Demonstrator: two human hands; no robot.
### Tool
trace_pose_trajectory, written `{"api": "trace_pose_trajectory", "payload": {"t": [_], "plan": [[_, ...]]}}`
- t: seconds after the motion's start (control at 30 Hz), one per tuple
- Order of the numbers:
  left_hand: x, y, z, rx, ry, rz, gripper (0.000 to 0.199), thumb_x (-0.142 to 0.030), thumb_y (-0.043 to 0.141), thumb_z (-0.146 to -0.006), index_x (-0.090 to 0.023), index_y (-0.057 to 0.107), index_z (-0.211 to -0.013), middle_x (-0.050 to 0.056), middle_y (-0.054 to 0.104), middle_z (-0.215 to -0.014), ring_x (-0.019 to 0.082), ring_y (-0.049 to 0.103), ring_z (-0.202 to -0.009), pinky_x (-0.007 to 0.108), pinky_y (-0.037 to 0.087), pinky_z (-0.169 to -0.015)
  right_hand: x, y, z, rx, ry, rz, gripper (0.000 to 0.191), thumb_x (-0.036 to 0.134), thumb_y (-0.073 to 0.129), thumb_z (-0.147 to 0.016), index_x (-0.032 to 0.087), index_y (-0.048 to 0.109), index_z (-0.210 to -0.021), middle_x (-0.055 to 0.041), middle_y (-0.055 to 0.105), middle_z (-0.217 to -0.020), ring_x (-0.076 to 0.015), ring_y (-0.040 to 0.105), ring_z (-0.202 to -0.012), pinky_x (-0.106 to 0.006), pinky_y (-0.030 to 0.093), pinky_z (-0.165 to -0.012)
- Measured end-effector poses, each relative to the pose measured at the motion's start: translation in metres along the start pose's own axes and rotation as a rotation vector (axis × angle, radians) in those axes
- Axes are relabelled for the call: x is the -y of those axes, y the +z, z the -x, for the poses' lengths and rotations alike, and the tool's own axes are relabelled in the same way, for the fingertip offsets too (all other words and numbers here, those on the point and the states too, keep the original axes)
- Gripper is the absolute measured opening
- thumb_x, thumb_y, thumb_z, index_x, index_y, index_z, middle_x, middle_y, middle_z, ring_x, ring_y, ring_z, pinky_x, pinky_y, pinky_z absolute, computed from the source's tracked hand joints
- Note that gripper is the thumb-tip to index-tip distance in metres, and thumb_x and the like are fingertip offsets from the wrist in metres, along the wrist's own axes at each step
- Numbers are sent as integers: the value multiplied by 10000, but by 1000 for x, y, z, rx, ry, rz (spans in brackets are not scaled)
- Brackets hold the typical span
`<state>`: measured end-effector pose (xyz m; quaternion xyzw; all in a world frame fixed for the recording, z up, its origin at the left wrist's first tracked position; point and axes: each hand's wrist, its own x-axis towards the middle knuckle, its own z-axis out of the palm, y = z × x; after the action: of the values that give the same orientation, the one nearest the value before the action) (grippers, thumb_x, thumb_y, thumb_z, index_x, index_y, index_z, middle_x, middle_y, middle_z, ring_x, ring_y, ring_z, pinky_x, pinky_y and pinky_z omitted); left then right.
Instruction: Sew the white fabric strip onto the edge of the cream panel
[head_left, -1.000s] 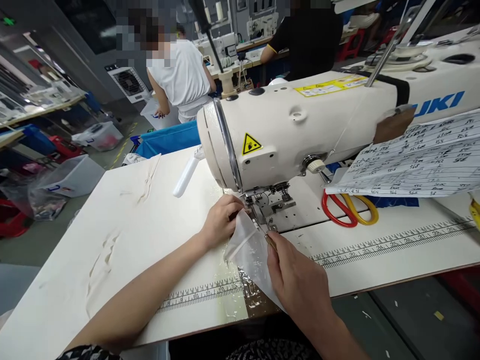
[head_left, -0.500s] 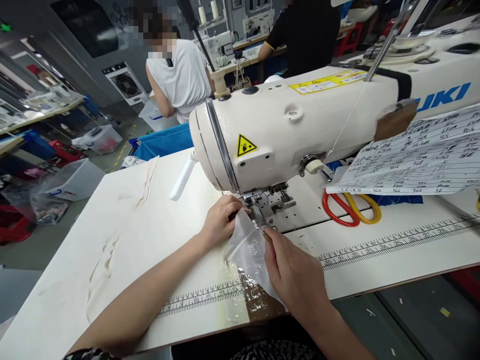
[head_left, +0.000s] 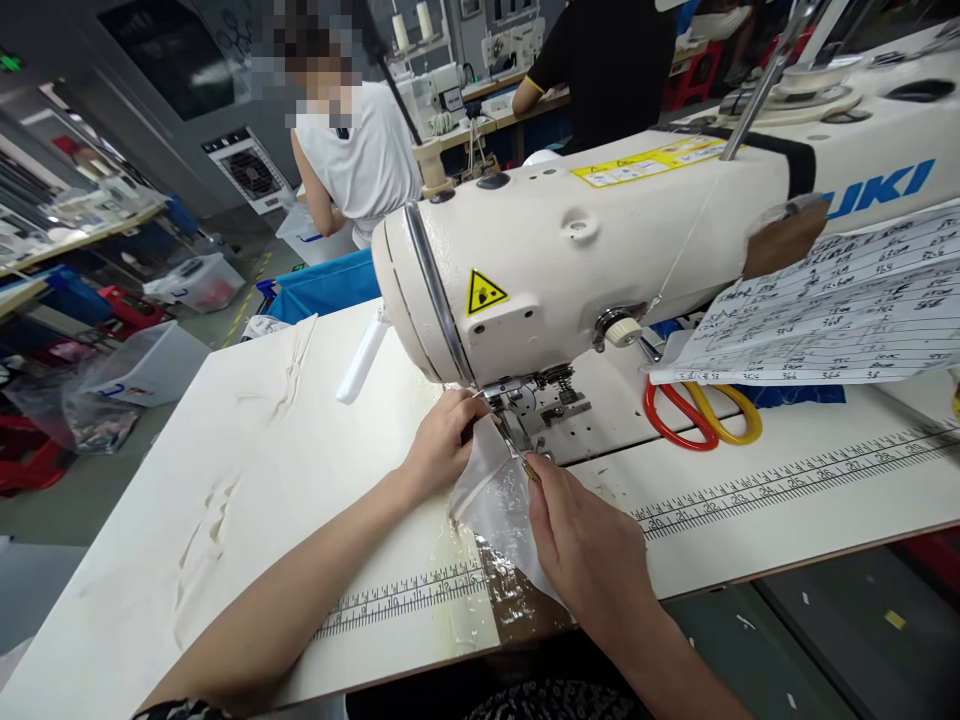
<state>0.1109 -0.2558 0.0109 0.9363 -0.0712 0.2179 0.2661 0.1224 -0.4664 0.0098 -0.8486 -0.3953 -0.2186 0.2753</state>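
A piece of thin white fabric (head_left: 496, 500) lies under the sewing machine's (head_left: 600, 240) head, near the presser foot (head_left: 512, 422). My left hand (head_left: 446, 440) is closed on the fabric's left edge beside the needle area, its fingertips partly hidden. Between the thumb and fingers of my right hand (head_left: 589, 535) is a slim metal tool (head_left: 517, 447), its tip pointing at the presser foot. Whether it is tweezers or an awl I cannot make out. The right hand also rests over the fabric's right side.
Scissors (head_left: 701, 418) with red and yellow handles lie right of the machine, partly under a handwritten paper sheet (head_left: 817, 310). Printed rulers (head_left: 795, 485) run along the table's front edge. Fabric strips (head_left: 206, 540) lie on the left. Two people work beyond the machine.
The metal tool's tip shows farther forward, closer to the presser foot. Both hands stay almost in place, and the view has shifted slightly.
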Motion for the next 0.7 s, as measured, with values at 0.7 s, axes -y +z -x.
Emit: {"api": "trace_pose_trajectory", "payload": {"t": [0.7], "plan": [[1, -4, -2, 13, -174, 126, 236, -394, 561, -927, -197, 635, -822, 49, 677, -861, 167, 610, -777, 290, 497, -687, 1, 0, 0, -9, 21, 2, 347, 165, 341, -1037, 77, 670, -1102, -47, 757, -834, -129, 699, -640, -227, 435, -511]]}}
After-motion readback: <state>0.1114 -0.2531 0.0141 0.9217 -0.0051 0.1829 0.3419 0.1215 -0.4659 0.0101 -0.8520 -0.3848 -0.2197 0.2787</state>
